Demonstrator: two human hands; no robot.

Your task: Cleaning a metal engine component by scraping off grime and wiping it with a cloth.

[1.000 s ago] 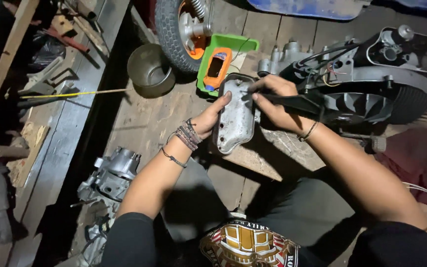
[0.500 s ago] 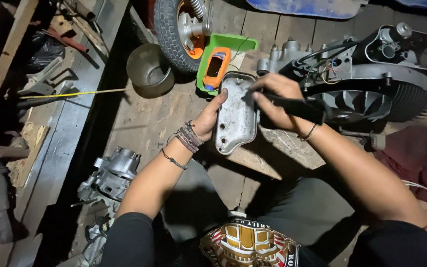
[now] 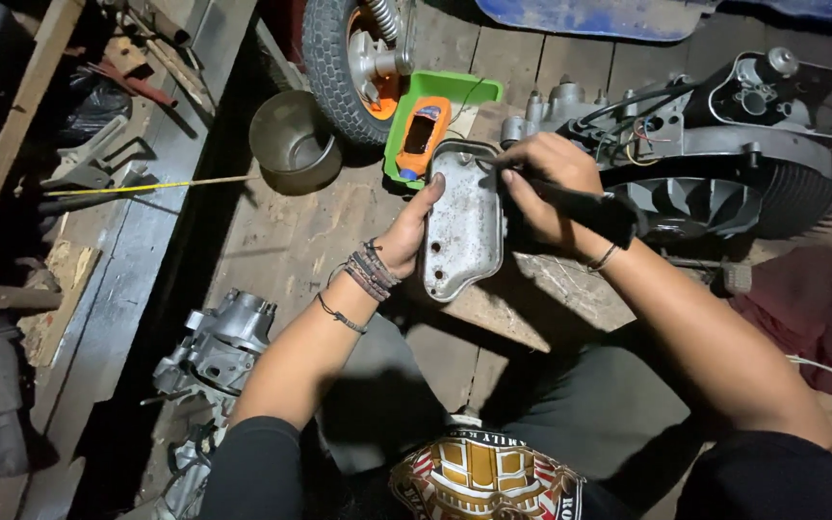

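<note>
A grey metal engine cover (image 3: 462, 226), oblong and hollow side up, lies on a wooden block (image 3: 532, 303) in front of me. My left hand (image 3: 404, 234) steadies the cover by its left edge, thumb on the rim. My right hand (image 3: 543, 181) grips a black-handled tool (image 3: 580, 204) whose tip touches the cover's upper right rim. Bracelets ring both wrists.
A grey scooter engine with a fan and wires (image 3: 715, 164) lies to the right. A green tray holding an orange meter (image 3: 423, 130), a metal bowl (image 3: 293, 143) and a tyre (image 3: 339, 58) lie ahead. Another engine part (image 3: 219, 342) sits at lower left, with scrap wood at far left.
My right hand with the tool has shifted slightly up and right along the cover's upper rim. My left hand stays on the cover's left edge.
</note>
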